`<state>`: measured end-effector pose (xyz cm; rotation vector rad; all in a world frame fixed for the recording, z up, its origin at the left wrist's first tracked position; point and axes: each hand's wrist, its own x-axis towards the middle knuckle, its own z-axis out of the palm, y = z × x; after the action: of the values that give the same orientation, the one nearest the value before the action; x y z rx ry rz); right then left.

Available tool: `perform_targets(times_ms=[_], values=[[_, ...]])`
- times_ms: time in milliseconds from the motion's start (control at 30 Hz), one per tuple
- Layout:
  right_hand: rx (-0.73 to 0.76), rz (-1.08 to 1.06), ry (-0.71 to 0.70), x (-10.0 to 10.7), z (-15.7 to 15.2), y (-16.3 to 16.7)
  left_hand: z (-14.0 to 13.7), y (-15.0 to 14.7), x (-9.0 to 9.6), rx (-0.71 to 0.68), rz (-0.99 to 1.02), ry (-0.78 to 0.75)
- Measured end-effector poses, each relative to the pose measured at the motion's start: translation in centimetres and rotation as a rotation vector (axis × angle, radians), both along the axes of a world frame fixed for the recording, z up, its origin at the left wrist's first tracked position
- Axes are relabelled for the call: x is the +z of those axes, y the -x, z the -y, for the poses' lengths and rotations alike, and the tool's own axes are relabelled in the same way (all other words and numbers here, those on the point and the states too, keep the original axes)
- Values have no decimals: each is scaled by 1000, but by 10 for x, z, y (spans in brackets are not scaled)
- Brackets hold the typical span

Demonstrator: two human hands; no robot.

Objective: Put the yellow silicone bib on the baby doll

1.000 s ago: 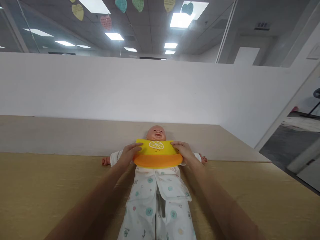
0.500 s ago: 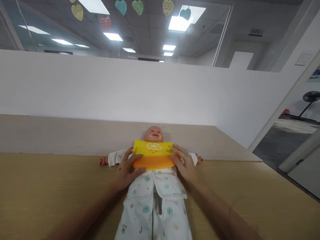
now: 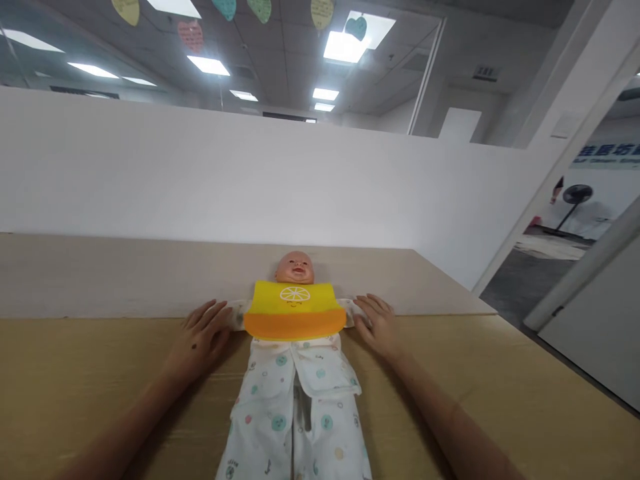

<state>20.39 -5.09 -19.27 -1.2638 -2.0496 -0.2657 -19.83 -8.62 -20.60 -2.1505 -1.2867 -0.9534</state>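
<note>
A baby doll (image 3: 295, 268) lies on its back on the wooden table, its head toward the wall. Across its chest lies a yellow bib (image 3: 320, 297) with an orange lower pocket and a white citrus print. The doll wears a white patterned jacket and trousers (image 3: 280, 400). My left hand (image 3: 203, 337) rests over the doll's arm at the left, fingers stretched and covering the doll's hand. At the other side my right hand (image 3: 375, 323) lies over the other sleeve end, fingers extended. Neither hand touches the bib.
The wooden tabletop (image 3: 475, 387) has a grey-beige strip (image 3: 125, 273) along its back. Behind it stands a white wall (image 3: 225, 180) with glass above, bearing heart-shaped paper notes. To the right are a doorway and a standing fan (image 3: 577, 195).
Both my hands have left the bib's sides and moved outward onto the doll's arms. The bib stays on the chest. The view has shifted slightly to the right.
</note>
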Motion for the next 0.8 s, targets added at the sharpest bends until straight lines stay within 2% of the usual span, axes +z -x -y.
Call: perform_targets(times_ms=[100,233,633,800], values=[[-35,145,10,-7,-3,-13,-11,18,-9,8,-107,-26],[-76,170,17,-13,-7,-14,-20,26,-18,33,-97,4],[-90,44,11,-18,-20,-8,-25,18,-9,5,85,35],[-112,-74,15,-22,-22,-7,-25,18,-10,66,153,35]])
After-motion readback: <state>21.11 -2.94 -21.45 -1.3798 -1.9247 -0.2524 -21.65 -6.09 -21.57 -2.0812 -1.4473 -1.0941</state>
